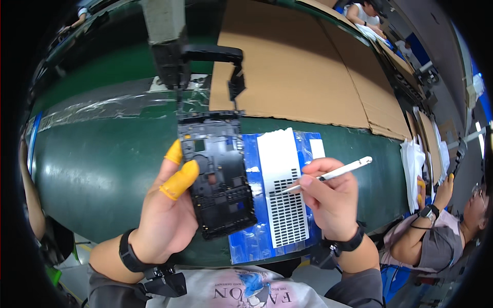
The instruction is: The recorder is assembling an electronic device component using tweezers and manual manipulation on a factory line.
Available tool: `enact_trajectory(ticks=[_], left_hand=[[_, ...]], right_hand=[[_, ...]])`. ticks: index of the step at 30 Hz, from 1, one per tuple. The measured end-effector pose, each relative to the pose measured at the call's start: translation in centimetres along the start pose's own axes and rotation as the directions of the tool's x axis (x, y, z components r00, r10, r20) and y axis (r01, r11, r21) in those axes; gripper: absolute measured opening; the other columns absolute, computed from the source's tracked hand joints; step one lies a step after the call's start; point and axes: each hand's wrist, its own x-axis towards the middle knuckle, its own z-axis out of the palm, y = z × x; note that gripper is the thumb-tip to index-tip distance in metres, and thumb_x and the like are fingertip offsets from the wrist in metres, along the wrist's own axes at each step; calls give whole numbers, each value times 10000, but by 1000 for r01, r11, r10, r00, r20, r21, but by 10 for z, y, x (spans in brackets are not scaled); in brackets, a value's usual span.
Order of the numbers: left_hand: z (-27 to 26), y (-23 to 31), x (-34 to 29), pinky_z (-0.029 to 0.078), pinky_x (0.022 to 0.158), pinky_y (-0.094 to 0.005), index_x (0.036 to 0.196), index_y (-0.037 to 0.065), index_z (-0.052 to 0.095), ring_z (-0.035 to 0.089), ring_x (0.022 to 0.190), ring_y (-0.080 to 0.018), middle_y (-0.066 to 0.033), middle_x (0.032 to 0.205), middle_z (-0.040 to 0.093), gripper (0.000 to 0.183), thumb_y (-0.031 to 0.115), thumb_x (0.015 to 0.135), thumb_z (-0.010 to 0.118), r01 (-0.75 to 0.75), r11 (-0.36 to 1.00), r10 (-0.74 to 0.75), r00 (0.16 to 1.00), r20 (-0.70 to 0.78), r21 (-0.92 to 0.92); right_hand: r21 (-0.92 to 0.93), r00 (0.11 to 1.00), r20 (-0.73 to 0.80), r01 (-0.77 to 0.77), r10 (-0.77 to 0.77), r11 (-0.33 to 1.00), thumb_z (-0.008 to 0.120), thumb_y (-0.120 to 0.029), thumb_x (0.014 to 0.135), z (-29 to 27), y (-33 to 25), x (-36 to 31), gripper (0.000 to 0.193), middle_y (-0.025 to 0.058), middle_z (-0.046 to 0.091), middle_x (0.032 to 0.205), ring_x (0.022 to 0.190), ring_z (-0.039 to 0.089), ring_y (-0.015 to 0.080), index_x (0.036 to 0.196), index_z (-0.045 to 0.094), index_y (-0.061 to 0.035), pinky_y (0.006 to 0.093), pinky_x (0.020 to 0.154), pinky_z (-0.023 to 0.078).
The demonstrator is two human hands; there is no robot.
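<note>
My left hand (pixel 167 218) grips a black plastic phone frame (pixel 221 177) along its left edge; yellow finger cots (pixel 179 180) cover two of its fingertips. Between the thumb and fingers of my right hand (pixel 336 203) is a white pen-shaped tool (pixel 346 169). Its thin tip points down-left at a white sheet (pixel 277 149) printed or set with rows of small black rectangles, several gone from the upper left rows. Whether the tip touches the sheet I cannot tell. Under the sheet lies a blue, tape-covered board (pixel 251 249).
Behind the frame rises a grey post (pixel 165 31) with a black bracket (pixel 215 53). A large cardboard sheet (pixel 298 66) covers the far part of the green table (pixel 113 169). At right, another person (pixel 426 231) sits beside white bags (pixel 411 169); more people are at the far side.
</note>
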Motion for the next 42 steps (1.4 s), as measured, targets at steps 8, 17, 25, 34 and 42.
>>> enact_trajectory(ticks=[8,17,25,34,42], left_hand=[[-2,1,-5,424,790,-290,1229,130,291,478,901,-126,-38,1080,458,421,130,833,434,187,970,-182,982,51,-153],[1,1,-10,395,845,-313,1250,113,258,446,1010,-163,-66,1131,424,430,101,847,408,171,958,-152,984,98,-230],[1,0,-10,369,876,-321,1250,105,252,432,1044,-165,-67,1151,409,442,107,844,425,159,958,-138,985,102,-237],[2,3,-12,368,876,-316,1261,115,231,429,1053,-167,-67,1167,399,550,-1,780,472,193,939,-176,981,86,-284],[-4,-7,-10,352,837,-259,1285,110,168,406,992,-150,-36,1109,402,828,-172,569,474,66,998,-65,991,118,-3]], right_hand=[[-42,949,281,162,-144,986,557,76,723,49,-5,-17,192,117,577,830,766,567,128,905,503,52,214,664,458],[47,935,318,149,-157,988,545,76,732,45,11,-18,207,166,579,844,799,581,177,929,483,68,230,684,469],[28,938,310,154,-155,988,544,77,732,45,12,-18,209,170,579,845,794,583,174,932,484,69,221,670,472],[0,949,289,131,-126,991,543,80,730,46,12,-20,218,162,577,851,798,581,163,940,485,67,209,663,474],[6,953,266,148,-144,989,545,74,731,44,10,-18,206,141,574,858,802,578,167,930,494,59,219,681,468]])
